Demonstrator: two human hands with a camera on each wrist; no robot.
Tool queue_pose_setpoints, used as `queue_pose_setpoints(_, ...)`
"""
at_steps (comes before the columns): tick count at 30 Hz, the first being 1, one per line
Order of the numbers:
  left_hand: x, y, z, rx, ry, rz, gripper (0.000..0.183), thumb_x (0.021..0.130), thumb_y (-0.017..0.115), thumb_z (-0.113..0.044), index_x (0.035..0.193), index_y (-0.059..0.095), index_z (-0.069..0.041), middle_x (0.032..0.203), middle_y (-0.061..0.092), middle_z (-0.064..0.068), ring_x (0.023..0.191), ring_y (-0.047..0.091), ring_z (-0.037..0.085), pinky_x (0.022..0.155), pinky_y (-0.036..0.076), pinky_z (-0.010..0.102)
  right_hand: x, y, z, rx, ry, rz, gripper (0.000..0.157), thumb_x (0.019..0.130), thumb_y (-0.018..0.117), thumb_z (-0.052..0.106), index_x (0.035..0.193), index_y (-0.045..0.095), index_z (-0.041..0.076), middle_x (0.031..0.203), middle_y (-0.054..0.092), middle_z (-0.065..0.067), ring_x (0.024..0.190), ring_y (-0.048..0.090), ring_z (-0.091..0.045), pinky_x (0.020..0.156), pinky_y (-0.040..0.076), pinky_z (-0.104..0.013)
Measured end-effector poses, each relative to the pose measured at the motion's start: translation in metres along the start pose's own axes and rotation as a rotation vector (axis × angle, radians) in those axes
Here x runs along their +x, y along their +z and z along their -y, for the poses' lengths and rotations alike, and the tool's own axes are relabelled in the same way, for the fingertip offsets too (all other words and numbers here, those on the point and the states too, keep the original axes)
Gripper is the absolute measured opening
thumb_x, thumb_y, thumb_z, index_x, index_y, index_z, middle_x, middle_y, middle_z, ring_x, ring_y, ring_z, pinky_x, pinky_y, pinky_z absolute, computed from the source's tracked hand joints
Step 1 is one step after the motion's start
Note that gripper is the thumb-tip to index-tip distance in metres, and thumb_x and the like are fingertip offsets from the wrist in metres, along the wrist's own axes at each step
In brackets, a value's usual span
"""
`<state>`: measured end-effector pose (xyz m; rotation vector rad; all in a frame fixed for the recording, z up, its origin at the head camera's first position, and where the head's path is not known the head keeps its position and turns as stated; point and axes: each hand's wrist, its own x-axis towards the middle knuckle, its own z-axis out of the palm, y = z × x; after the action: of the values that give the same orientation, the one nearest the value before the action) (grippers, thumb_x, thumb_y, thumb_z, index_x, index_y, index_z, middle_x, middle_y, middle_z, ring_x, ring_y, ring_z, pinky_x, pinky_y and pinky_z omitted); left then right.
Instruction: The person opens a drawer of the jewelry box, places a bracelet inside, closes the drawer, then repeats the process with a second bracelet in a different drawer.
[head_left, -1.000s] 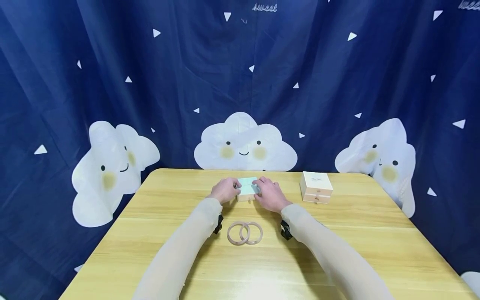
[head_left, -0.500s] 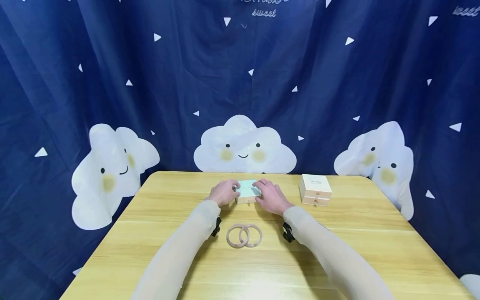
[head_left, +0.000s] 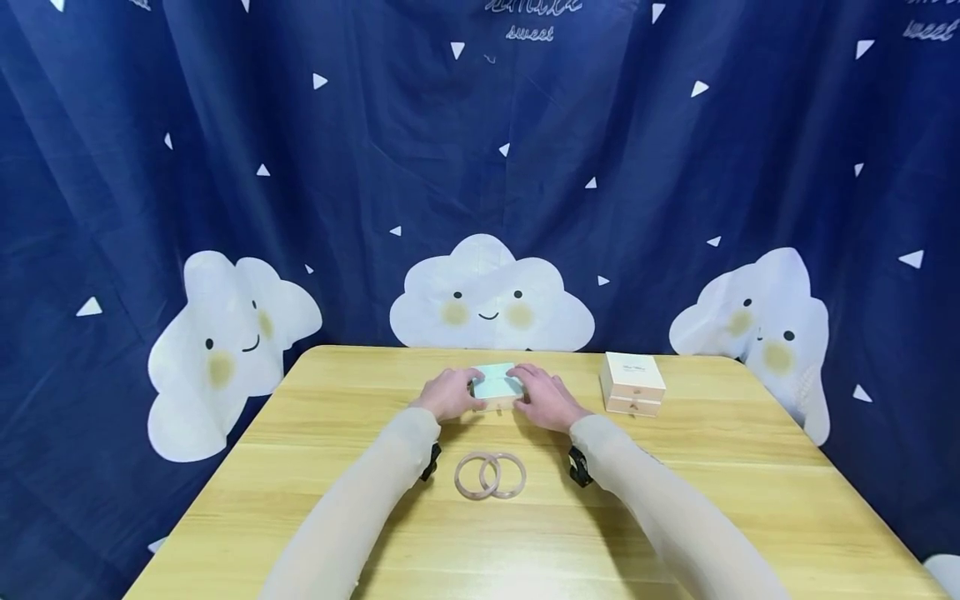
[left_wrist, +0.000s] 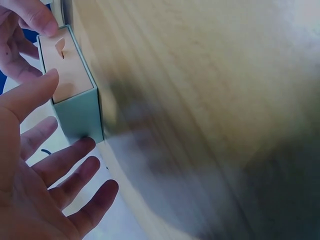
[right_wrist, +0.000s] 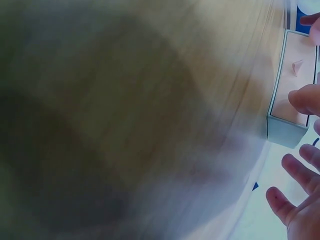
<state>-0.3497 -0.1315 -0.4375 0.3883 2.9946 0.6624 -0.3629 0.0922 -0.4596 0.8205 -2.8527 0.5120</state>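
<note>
A small mint-green drawer box (head_left: 497,383) with a peach front and a little pull tab sits towards the back of the table. My left hand (head_left: 452,393) grips its left side, thumb at the front and index finger towards the back. On the opposite side my right hand (head_left: 546,396) holds it the same way. In the left wrist view, the left thumb tip lies by the edge of the peach drawer front (left_wrist: 70,85), and the other fingers spread along the box's side. Two pinkish bangles, one left (head_left: 457,480) and one right (head_left: 523,476), overlap in front of the box.
To the right, near the back edge, stands a white and pale pink two-tier box (head_left: 632,382) with small tabs. The wooden table (head_left: 712,450) ends at a dark blue curtain (head_left: 360,150) printed with clouds.
The head view has tilted up a little, so everything appears slightly lower. Both hands stay at the mint box, with the left thumb shifted slightly towards its front. Bangles and white box keep their places.
</note>
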Motion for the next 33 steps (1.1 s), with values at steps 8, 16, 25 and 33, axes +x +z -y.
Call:
queue_pose_setpoints(8, 0.0011, 0.0058, 0.0019, 0.01, -0.005, -0.01, 0.056, 0.088, 0.077, -0.035, 0.14, 0.06, -0.024, 0.136, 0.064, 0.007, 0.119, 0.06, 0.024, 0.099, 0.05, 0.049, -0.0003, 0.0042, -0.0025, -0.002, 0.015, 0.009, 0.053, 0.094, 0.071, 0.027, 0.143, 0.053, 0.018, 0.149, 0.052, -0.006, 0.137, 0.05, -0.028, 0.102, 0.044, -0.053)
queue_pose_setpoints(16, 0.0007, 0.0064, 0.0014, -0.002, -0.025, -0.023, 0.053, 0.088, 0.077, -0.031, 0.139, 0.061, -0.025, 0.138, 0.063, 0.007, 0.12, 0.06, 0.024, 0.101, 0.049, 0.048, -0.0002, 0.0031, -0.0026, -0.014, 0.028, 0.021, 0.051, 0.096, 0.069, 0.029, 0.143, 0.054, 0.02, 0.149, 0.053, -0.006, 0.137, 0.05, -0.029, 0.103, 0.042, -0.054)
queue_pose_setpoints(25, -0.0001, 0.008, 0.0018, -0.008, -0.021, -0.029, 0.053, 0.088, 0.078, -0.03, 0.138, 0.062, -0.024, 0.136, 0.064, 0.007, 0.12, 0.06, 0.024, 0.102, 0.048, 0.048, -0.0003, 0.0038, -0.0022, -0.01, 0.041, 0.026, 0.048, 0.096, 0.068, 0.027, 0.142, 0.055, 0.021, 0.147, 0.055, -0.007, 0.136, 0.05, -0.03, 0.105, 0.041, -0.055)
queue_pose_setpoints(33, 0.0007, 0.0086, 0.0037, -0.012, -0.003, -0.039, 0.051, 0.088, 0.078, -0.029, 0.137, 0.063, -0.023, 0.135, 0.065, 0.006, 0.124, 0.059, 0.025, 0.104, 0.047, 0.048, -0.001, 0.0028, -0.0016, 0.003, 0.031, 0.01, 0.047, 0.095, 0.069, 0.026, 0.141, 0.057, 0.02, 0.147, 0.056, -0.007, 0.135, 0.051, -0.031, 0.107, 0.04, -0.057)
